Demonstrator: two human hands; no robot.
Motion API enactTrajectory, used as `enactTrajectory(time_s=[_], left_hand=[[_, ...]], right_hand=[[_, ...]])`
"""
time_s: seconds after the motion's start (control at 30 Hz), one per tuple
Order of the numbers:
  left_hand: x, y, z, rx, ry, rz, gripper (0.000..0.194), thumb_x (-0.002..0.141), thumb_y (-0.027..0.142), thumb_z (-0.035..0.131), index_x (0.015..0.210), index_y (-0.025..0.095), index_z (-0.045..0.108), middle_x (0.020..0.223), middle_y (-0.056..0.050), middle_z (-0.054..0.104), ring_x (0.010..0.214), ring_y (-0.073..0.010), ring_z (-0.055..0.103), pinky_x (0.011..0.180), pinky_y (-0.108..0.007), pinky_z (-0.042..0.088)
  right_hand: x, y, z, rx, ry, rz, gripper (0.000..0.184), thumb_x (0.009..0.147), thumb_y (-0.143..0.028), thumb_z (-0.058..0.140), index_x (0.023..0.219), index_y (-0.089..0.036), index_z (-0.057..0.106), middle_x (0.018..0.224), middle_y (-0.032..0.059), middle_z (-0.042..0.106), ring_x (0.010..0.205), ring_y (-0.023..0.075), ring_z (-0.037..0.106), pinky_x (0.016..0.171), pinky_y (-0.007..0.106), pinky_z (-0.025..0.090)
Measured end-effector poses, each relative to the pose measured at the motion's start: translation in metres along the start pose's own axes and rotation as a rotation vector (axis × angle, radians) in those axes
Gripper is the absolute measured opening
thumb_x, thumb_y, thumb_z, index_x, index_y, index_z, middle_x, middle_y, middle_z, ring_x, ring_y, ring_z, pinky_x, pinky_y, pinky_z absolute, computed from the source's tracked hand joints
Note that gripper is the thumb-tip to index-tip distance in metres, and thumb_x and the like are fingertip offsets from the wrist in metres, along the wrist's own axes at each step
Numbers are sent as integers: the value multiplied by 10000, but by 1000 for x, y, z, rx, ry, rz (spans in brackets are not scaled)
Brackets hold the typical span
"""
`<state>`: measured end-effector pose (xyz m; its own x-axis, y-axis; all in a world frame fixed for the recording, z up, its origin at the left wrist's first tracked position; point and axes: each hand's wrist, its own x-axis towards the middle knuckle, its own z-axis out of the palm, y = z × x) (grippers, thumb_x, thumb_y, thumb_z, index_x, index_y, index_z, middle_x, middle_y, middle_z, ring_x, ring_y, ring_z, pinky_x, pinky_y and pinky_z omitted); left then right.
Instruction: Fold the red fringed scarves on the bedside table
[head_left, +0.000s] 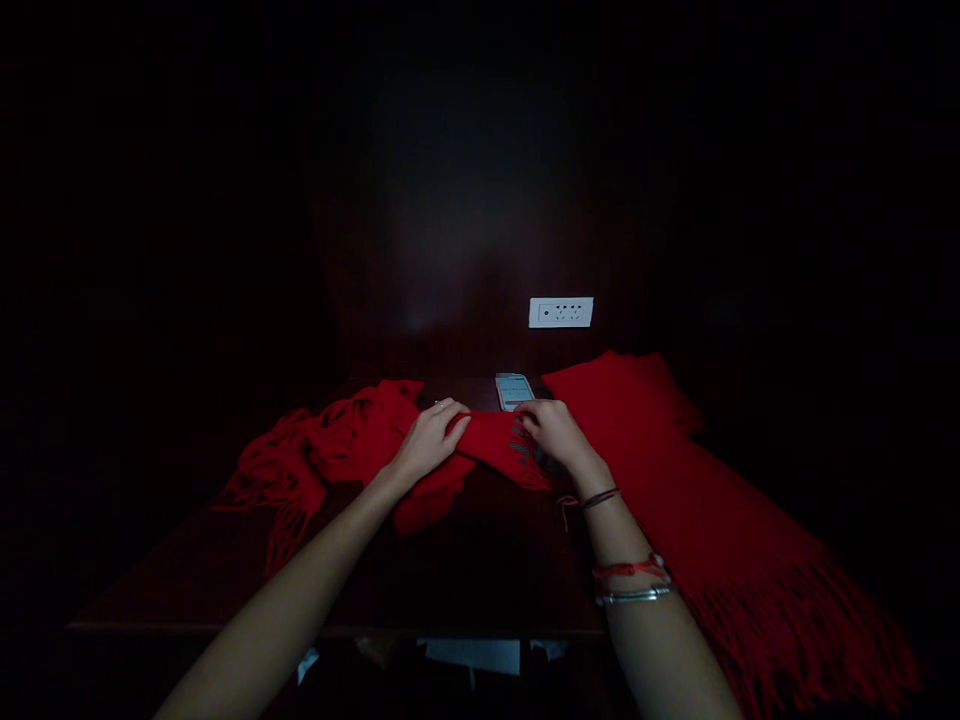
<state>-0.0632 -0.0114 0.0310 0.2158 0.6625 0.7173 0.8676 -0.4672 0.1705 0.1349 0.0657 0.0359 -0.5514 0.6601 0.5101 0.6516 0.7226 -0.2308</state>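
Observation:
A red fringed scarf [491,438] lies bunched and partly folded across the dark table, its loose tassels spread to the left. My left hand [433,438] is closed on the scarf's upper edge, thumb and fingers together over the cloth. At the fringed end, my right hand [553,430] pinches the far corner; its fingertips are partly hidden. Some tassels hang between my right hand and the table. Right of my right arm, a second stretch of red scarf [675,480] lies flat, with long fringe towards me.
A lit phone [513,390] sits behind the scarf, near the wall. On the wall is a white socket plate [561,312]. The dark table [450,590] ends in a front edge, with pale papers [472,655] below it. The surroundings are very dark.

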Motion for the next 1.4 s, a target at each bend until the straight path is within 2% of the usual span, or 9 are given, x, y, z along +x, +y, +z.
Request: enactTrajectory(time_s=[0.1, 0.17, 0.27, 0.4, 0.5, 0.9, 1.07, 1.23, 1.4], left_hand=[[0, -4, -1, 14, 49, -40, 169, 818, 209, 357, 819, 159, 519, 793, -33, 540, 778, -148, 507, 746, -278, 401], [0, -5, -1, 30, 45, -41, 171, 818, 207, 356, 821, 160, 520, 793, -32, 538, 779, -149, 506, 745, -281, 402], [0, -1, -1, 55, -5, 4, 178, 821, 208, 355, 838, 156, 524, 796, -33, 533, 770, -145, 505, 738, -273, 406], [-1, 8, -2, 74, -63, 56, 190, 833, 209, 343, 887, 162, 520, 824, -32, 526, 776, -136, 504, 725, -258, 412], [-1, 11, -5, 89, -81, 72, 205, 843, 235, 335, 906, 175, 520, 835, -27, 525, 767, -129, 507, 706, -252, 420], [-2, 7, -6, 178, -43, 156, 212, 846, 233, 339, 947, 171, 515, 890, -39, 547, 788, -132, 519, 720, -245, 421], [-3, 3, -3, 213, -33, 111, 191, 837, 249, 363, 914, 173, 520, 853, -35, 539, 760, -136, 514, 690, -246, 423], [-5, 4, 2, 187, -66, 100, 192, 839, 261, 365, 871, 174, 534, 802, -27, 533, 722, -126, 507, 669, -231, 419], [-3, 8, -1, 225, -57, 113, 207, 832, 290, 379, 853, 161, 538, 784, -32, 537, 708, -132, 507, 658, -237, 418]], right_hand=[[-2, 14, -4, -35, 31, 113, 282, 675, -17, 448, 833, -162, 632, 793, 80, 628, 771, 172, 564, 713, 257, 400], [-3, 12, -6, 4, 106, 102, 269, 682, -25, 448, 844, -143, 628, 823, 84, 614, 795, 167, 550, 745, 268, 398], [-3, -7, -5, 160, 152, -108, 261, 715, -157, 505, 964, -133, 580, 983, 86, 565, 910, 158, 503, 806, 268, 382], [-4, -36, 5, 217, 2, -283, 295, 748, -264, 504, 1009, -133, 549, 946, 79, 590, 860, 150, 526, 770, 266, 389], [-3, -42, 7, 208, 13, -245, 198, 794, -232, 441, 884, -143, 594, 805, 51, 622, 747, 132, 549, 710, 242, 393], [-5, -29, -8, 52, 196, -313, 170, 752, -114, 469, 830, -164, 612, 810, 45, 592, 786, 139, 509, 736, 237, 383], [-5, -25, -11, 9, 161, -282, 136, 752, -162, 495, 811, -164, 618, 812, 49, 588, 794, 153, 493, 738, 262, 379], [-5, -34, -8, -48, 108, -356, 216, 752, -269, 516, 932, -170, 581, 867, 55, 570, 850, 171, 466, 749, 287, 349], [-5, -37, -8, -128, 135, -344, 138, 778, -235, 479, 768, -169, 600, 722, 39, 560, 754, 159, 463, 686, 272, 327]])
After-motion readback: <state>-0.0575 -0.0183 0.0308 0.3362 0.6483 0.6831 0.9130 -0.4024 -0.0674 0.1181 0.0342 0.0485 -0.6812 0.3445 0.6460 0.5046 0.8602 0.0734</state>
